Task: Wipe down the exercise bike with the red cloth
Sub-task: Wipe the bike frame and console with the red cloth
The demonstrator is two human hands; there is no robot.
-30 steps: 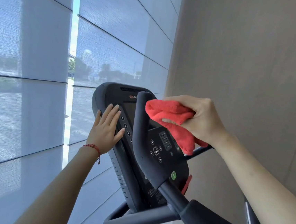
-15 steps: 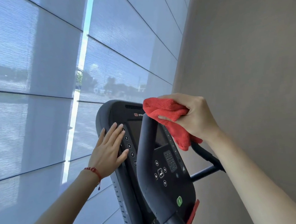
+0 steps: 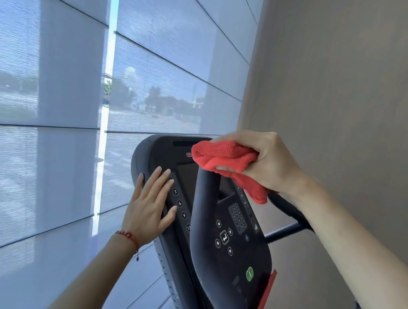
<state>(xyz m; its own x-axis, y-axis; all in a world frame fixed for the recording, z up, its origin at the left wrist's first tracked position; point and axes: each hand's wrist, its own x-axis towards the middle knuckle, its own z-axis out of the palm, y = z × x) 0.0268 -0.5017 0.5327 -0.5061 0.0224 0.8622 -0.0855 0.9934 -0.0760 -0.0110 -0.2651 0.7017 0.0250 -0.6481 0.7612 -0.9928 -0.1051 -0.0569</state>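
Note:
The exercise bike's black console stands upright in front of me, with a keypad, round buttons and a green button. A curved black handlebar rises in front of its screen. My right hand grips the bunched red cloth and presses it against the top of the handlebar, near the console's upper edge. My left hand lies flat, fingers spread, on the console's left edge beside a column of numbered buttons. A red string bracelet circles that wrist.
A beige wall runs close along the right side. Large windows with grey translucent blinds fill the left and far side. A second black handlebar and crossbar stick out to the right behind my right wrist.
My right hand has carried the red cloth up from the console's middle to the top of the handlebar. The left hand stayed on the console's left edge. My view tilted upward.

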